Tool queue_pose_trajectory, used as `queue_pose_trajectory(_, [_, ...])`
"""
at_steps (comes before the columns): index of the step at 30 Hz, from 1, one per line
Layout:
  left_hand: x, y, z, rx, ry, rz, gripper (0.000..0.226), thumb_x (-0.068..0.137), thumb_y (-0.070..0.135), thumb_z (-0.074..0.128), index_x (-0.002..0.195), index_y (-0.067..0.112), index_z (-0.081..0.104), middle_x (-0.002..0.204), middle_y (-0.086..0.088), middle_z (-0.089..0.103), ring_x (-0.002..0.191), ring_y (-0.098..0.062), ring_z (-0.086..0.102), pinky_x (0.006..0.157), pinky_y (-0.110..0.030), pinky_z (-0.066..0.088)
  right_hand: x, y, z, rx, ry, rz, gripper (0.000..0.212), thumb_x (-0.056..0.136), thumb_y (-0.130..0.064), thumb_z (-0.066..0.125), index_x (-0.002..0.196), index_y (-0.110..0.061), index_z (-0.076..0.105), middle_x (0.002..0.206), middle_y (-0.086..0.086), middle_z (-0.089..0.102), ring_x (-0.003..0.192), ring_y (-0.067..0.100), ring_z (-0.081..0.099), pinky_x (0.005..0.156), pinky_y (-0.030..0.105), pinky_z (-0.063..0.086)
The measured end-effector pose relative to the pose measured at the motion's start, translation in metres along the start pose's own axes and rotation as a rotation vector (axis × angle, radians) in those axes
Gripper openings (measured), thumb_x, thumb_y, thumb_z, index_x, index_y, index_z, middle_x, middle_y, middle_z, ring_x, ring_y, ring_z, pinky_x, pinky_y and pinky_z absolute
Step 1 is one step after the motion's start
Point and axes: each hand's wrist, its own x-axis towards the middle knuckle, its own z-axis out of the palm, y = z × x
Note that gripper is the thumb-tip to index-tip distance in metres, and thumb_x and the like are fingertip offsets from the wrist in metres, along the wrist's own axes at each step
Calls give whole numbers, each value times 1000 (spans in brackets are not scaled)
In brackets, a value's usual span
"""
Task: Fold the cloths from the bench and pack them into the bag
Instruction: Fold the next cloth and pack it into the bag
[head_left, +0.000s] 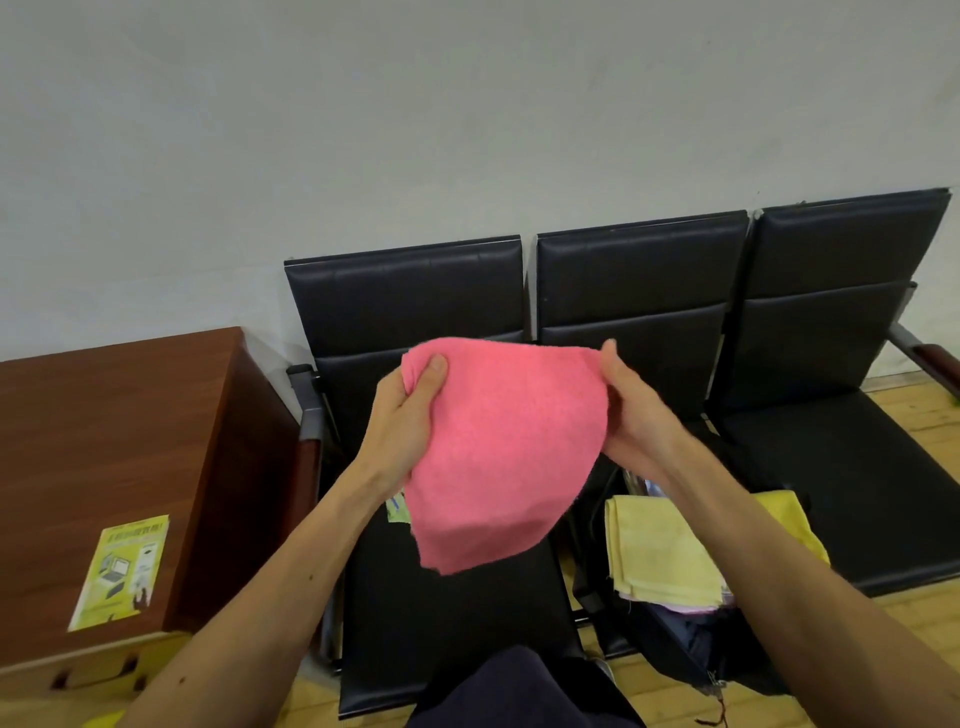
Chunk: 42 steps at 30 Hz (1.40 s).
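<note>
On my feed, the biggest thing is the plain grey wall (363, 130), and against it sits a black bench (639, 270) with three padded seats. A brown wooden cabinet (130, 415) stands just beside the bench's left end.

Front and centre is the pink cloth (504, 457). It's held up in the air over the left seat and hangs down loose, with its bottom edge clear of the cushion.

Down at the middle seat is the dark bag (670, 644), gaping open at the front edge of the bench. A folded pale yellow cloth (660, 551) lies on top of its opening (whether it's properly inside or just resting on the rim, I can't tell). A brighter yellow cloth (784, 514) peeks out from behind the right forearm, on the seat next to the bag.

The left hand (410, 410) pinches the pink cloth's top left corner, with the thumb on the front and the fingers behind. The right hand (634, 410) grips the top right edge, fingers curled round the back.

Smallest bit: a yellow-green leaflet (122, 571) lying flat on the cabinet top.
</note>
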Motion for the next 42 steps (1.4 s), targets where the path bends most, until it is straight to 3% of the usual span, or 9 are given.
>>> queue_pose_trajectory(4, [14, 6, 4, -216, 89, -169, 30, 101, 35, 53, 109, 12, 70, 95, -1, 74, 90, -16, 70, 75, -29, 59, -7, 63, 11, -11, -64, 248, 61, 61, -46, 89, 107, -10, 70, 107, 9, 74, 93, 19, 72, 78, 30, 59])
queue_pose_trajectory(7, [22, 3, -8, -226, 127, -237, 35, 101, 36, 54, 112, 7, 69, 99, -9, 75, 91, -19, 72, 75, -31, 59, -11, 89, 15, -105, -98, 333, 47, 77, -21, 78, 117, -1, 66, 122, 18, 67, 104, 25, 68, 93, 34, 56])
queue_pose_trajectory(11, [30, -7, -34, -187, 175, -411, 38, 98, 43, 56, 120, 13, 65, 114, -12, 72, 104, -25, 69, 86, -38, 55, -12, 84, 15, 161, -91, 302, 25, 82, -15, 74, 106, -8, 73, 115, 14, 70, 103, 23, 69, 92, 34, 55])
queue_pose_trajectory(16, [21, -21, -50, -331, 81, -654, 34, 97, 39, 57, 121, 16, 65, 117, -14, 69, 100, -25, 67, 77, -39, 53, -8, 59, 25, 205, -153, 281, 76, 55, -35, 94, 122, -16, 65, 115, 8, 71, 111, 26, 66, 88, 40, 54])
queue_pose_trajectory(21, [6, -32, -44, -691, 48, -529, 55, 94, 49, 54, 133, 11, 59, 132, -17, 64, 118, -30, 65, 99, -44, 50, -6, 40, 39, 239, -37, 241, 38, 81, -31, 69, 117, -19, 67, 110, 8, 73, 106, 27, 68, 91, 45, 53])
queue_pose_trajectory(26, [-8, -54, -32, -832, -90, -512, 81, 88, 72, 43, 146, 15, 47, 146, -15, 53, 135, -35, 49, 116, -52, 31, -1, 39, 41, 300, 62, 201, 47, 77, -31, 67, 122, -18, 63, 97, 2, 77, 90, 17, 73, 72, 34, 56])
queue_pose_trajectory(33, [-19, -64, -22, -563, -190, -530, 64, 86, 53, 63, 135, 11, 58, 120, -15, 67, 109, -32, 65, 87, -46, 56, 5, 45, 35, 469, -42, 180, 53, 78, -14, 73, 130, -13, 60, 114, 12, 72, 105, 28, 70, 78, 42, 58])
queue_pose_trajectory(38, [-6, -80, -30, -237, -13, -555, 43, 87, 23, 72, 128, 14, 62, 123, -11, 69, 111, -26, 67, 96, -44, 54, 14, 58, 14, -260, 117, 209, 41, 82, -15, 75, 121, -21, 64, 116, 3, 69, 109, 22, 66, 94, 46, 55])
queue_pose_trajectory(42, [-3, -88, -27, 25, 133, -495, 51, 86, 22, 74, 133, 16, 53, 122, -3, 63, 111, -20, 63, 97, -46, 53, 18, 66, 2, -608, 258, 180, 21, 90, -23, 71, 106, -26, 59, 104, -9, 63, 94, 8, 61, 79, 29, 54])
